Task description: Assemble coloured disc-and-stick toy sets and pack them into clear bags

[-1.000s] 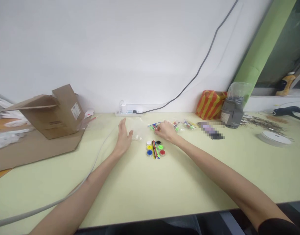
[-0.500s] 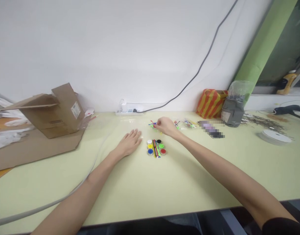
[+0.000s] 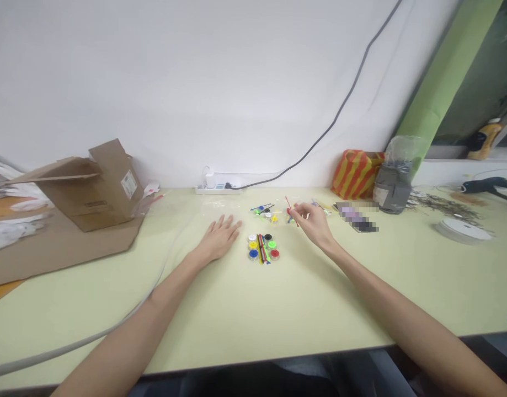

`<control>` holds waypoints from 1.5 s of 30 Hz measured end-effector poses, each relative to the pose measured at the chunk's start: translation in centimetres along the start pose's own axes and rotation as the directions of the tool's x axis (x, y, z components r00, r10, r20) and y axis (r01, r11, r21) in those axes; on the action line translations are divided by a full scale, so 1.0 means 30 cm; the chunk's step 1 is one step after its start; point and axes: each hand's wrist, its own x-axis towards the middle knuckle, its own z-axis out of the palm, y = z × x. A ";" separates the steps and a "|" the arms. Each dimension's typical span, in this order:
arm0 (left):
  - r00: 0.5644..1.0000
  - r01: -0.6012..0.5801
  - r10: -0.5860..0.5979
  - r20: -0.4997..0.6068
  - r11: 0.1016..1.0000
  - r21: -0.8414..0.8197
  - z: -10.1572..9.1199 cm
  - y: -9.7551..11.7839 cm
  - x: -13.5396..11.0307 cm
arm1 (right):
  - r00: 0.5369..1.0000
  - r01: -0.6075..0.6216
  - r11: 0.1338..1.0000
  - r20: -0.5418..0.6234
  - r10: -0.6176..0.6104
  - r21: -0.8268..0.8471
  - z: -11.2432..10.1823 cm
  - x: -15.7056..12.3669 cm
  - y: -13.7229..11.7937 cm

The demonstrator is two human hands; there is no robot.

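My left hand (image 3: 217, 240) lies flat on the table, fingers spread, with nothing in it. Between thumb and fingertips, my right hand (image 3: 315, 225) pinches a thin red stick (image 3: 288, 202) with a round red part on it, its tip pointing up and away. Left of that hand is a loose group of small coloured pieces, among them a yellow piece (image 3: 274, 219) and a blue one (image 3: 260, 208). Nearer me, a bundle of coloured sticks (image 3: 262, 251) lies between two columns of small round pieces, including a blue disc (image 3: 253, 254) and a red disc (image 3: 275, 254).
An open cardboard box (image 3: 96, 201) stands at the left. A power strip (image 3: 218, 189) sits against the wall. To the right are a phone (image 3: 355, 216), a striped bag (image 3: 352, 175), a grey container (image 3: 391, 187) and a white spool (image 3: 464, 230). A grey cable (image 3: 112, 332) crosses the left side.
My right hand has moved right from the loose coloured pieces, carrying the red stick, and those pieces are now uncovered. My left hand has stayed flat in place.
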 end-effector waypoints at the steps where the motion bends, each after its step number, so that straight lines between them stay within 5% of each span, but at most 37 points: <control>1: 1.000 -0.020 0.020 -0.009 1.000 0.009 -0.002 0.003 0.002 | 1.000 0.011 1.000 -0.015 -0.011 -0.020 0.000 -0.004 0.012; 5: 0.982 -0.023 0.034 -0.185 0.998 0.064 -0.037 0.020 0.011 | 0.994 0.084 0.987 -0.055 -0.093 -0.138 -0.011 -0.012 0.025; 9: 0.916 0.032 0.022 -0.401 0.992 0.126 -0.069 0.021 0.013 | 0.990 0.116 0.976 -0.055 -0.128 -0.185 -0.013 -0.018 0.014; 11: 0.934 0.071 -0.014 -0.356 0.987 0.147 -0.062 0.007 0.011 | 0.989 0.130 0.974 -0.048 -0.141 -0.185 -0.007 -0.020 0.012; 16: 0.980 0.198 -0.200 0.023 0.978 0.071 -0.031 -0.038 0.005 | 0.987 0.152 0.976 -0.021 -0.157 -0.156 0.009 -0.025 0.004; 21: 0.986 0.136 -0.140 0.092 0.990 0.048 -0.055 -0.044 -0.009 | 0.992 0.121 0.992 -0.011 -0.122 -0.033 0.010 -0.041 -0.039; 27: 0.989 0.022 -0.025 0.144 1.000 0.018 -0.045 -0.068 -0.005 | 0.988 -0.084 0.945 0.150 0.037 0.317 0.037 -0.071 -0.088; 31: 0.988 -0.075 0.084 -0.129 0.994 0.075 -0.055 -0.040 0.009 | 0.960 -0.233 0.821 0.259 0.108 0.521 0.076 -0.085 -0.098; 34: 0.917 -0.205 0.197 -0.348 0.979 0.014 -0.092 0.046 -0.006 | 0.937 -0.309 0.719 0.330 0.117 0.622 0.097 -0.096 -0.116; 40: 0.867 -0.466 0.320 -0.382 0.794 -0.390 -0.113 0.232 -0.076 | 0.889 -0.390 0.613 0.455 0.055 0.688 0.110 -0.130 -0.158; 45: 0.850 -0.491 0.317 -0.421 0.767 -0.413 -0.099 0.259 -0.085 | 0.883 -0.341 0.654 0.469 -0.025 0.676 0.108 -0.140 -0.161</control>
